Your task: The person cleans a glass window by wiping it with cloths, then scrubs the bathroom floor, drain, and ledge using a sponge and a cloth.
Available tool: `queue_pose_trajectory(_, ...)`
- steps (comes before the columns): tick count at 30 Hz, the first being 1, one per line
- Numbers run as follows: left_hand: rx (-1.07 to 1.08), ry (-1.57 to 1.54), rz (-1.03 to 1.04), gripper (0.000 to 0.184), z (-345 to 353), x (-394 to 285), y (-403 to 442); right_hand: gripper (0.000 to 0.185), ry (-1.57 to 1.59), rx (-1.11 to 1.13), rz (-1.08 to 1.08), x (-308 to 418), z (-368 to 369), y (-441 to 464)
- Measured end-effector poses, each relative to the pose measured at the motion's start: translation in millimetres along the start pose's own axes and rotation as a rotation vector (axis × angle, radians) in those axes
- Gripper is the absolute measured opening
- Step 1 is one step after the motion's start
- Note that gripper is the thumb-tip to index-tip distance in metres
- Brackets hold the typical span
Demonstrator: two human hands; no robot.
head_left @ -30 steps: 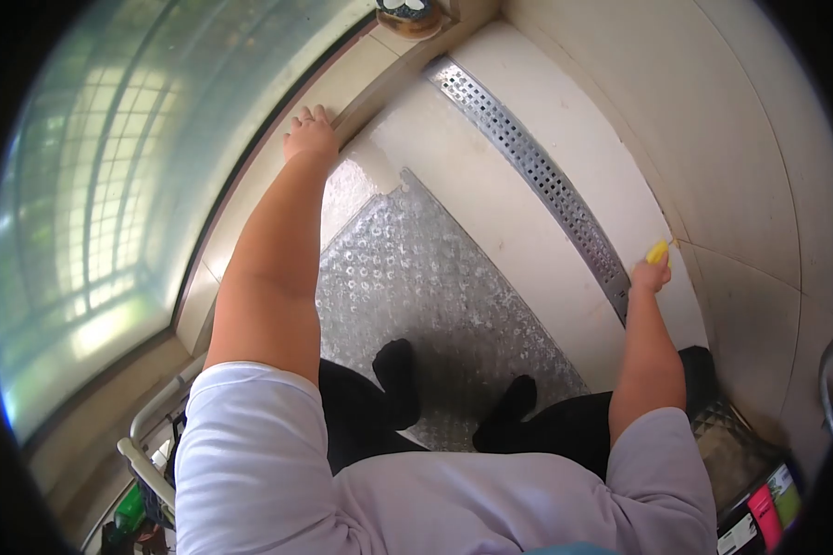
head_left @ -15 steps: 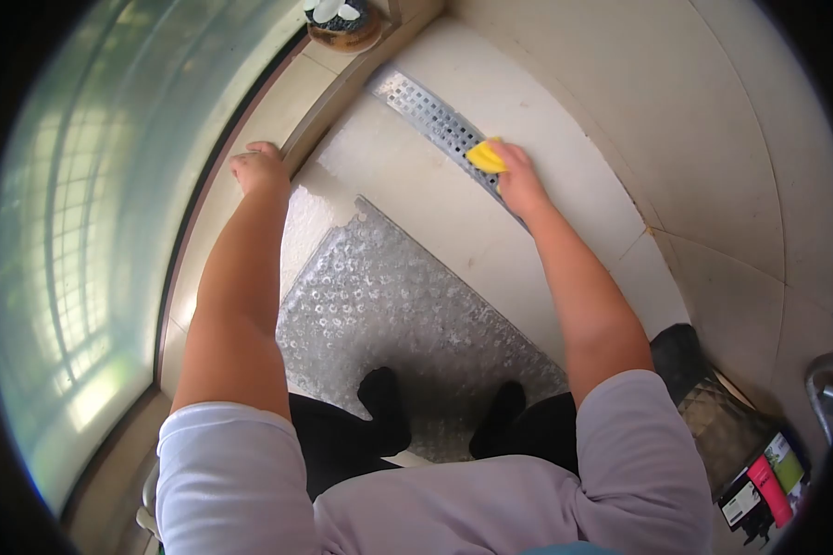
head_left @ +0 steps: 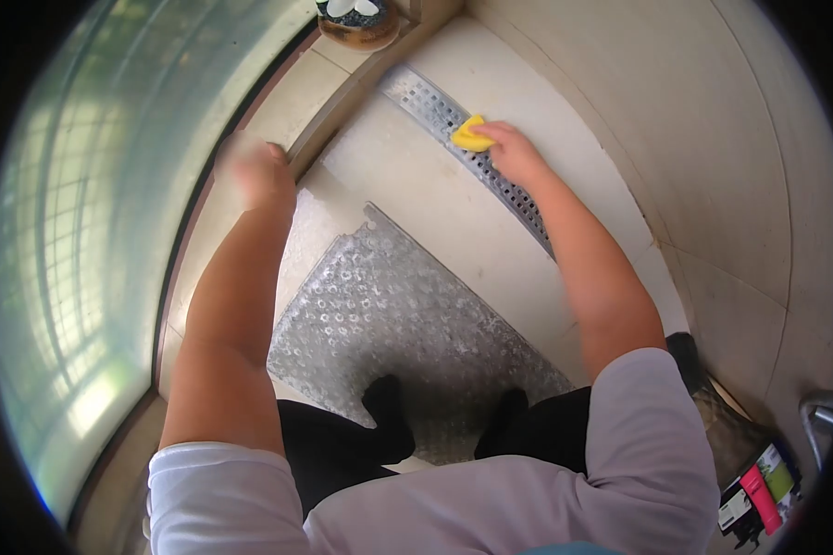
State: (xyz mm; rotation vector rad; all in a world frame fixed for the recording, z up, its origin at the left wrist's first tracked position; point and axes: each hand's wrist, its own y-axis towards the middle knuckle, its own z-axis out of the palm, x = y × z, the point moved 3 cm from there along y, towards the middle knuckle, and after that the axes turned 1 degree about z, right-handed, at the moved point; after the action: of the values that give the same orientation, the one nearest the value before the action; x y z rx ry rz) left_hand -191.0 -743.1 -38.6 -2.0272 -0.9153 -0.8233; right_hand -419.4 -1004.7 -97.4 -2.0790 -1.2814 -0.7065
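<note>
My right hand point(head_left: 516, 153) is closed on a yellow cloth or sponge point(head_left: 472, 135), its exact kind unclear. The yellow piece presses on a long metal drain grate point(head_left: 518, 199) with rows of square holes, set in the pale floor. Over on the left, my left hand point(head_left: 257, 174) rests on the tiled ledge point(head_left: 307, 92) beside the window. Its fingers are blurred, so I cannot tell how they are held.
A grey studded mat point(head_left: 407, 296) lies under my feet. Frosted glass point(head_left: 74, 240) stands on the left. A round pot point(head_left: 359, 30) with white stones sits on the ledge. At lower right are a dark bag point(head_left: 731, 430) and a pink tube point(head_left: 759, 499).
My right hand has slid the yellow piece a little up and left along the grate. My left hand stays on the ledge. The view has shifted slightly.
</note>
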Motion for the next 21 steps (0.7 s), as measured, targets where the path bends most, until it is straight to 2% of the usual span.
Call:
queue_pose_trajectory(2, 0.027, -0.057, 0.001, 0.046, 0, 0, 0, 0.048, -0.078, -0.196, 0.125, -14, -14, 6)
queue_pose_trajectory(5, -0.066, 0.039, -0.034, 0.046, 9, -4, 1, 0.046, -0.189, -0.482, 0.307, -48, -41, 13)
queue_pose_trajectory(6, -0.023, 0.010, -0.027, 0.047, 9, -3, 2, 0.045, -0.226, -0.582, 0.366, -51, -45, 14)
queue_pose_trajectory(8, 0.061, -0.049, -0.016, 0.047, 4, -2, 2, 0.044, -0.046, -0.453, 0.218, -25, -13, 24)
queue_pose_trajectory(11, 0.028, -0.020, -0.035, 0.047, 3, -1, 0, 0.046, -0.048, -0.096, -0.021, 29, 15, 26)
queue_pose_trajectory(14, -0.015, 0.016, -0.037, 0.047, 5, -2, -1, 0.046, 0.227, -0.461, 0.166, -16, -32, 68)
queue_pose_trajectory(16, -0.046, 0.009, -0.039, 0.041, 7, -3, 0, 0.048, 0.230, -0.573, 0.428, -23, -61, 84)
queue_pose_trajectory(17, -0.066, 0.006, -0.037, 0.038, 8, -4, 0, 0.050, 0.075, -0.500, 0.366, -22, -54, 91)
queue_pose_trajectory(19, -0.031, -0.004, -0.049, 0.044, 7, -5, -1, 0.053, -0.235, -0.359, 0.232, -16, -36, 101)
queue_pose_trajectory(21, -0.021, -0.005, -0.058, 0.047, 6, -3, 0, 0.052, -0.046, -0.264, 0.025, 4, 2, 89)
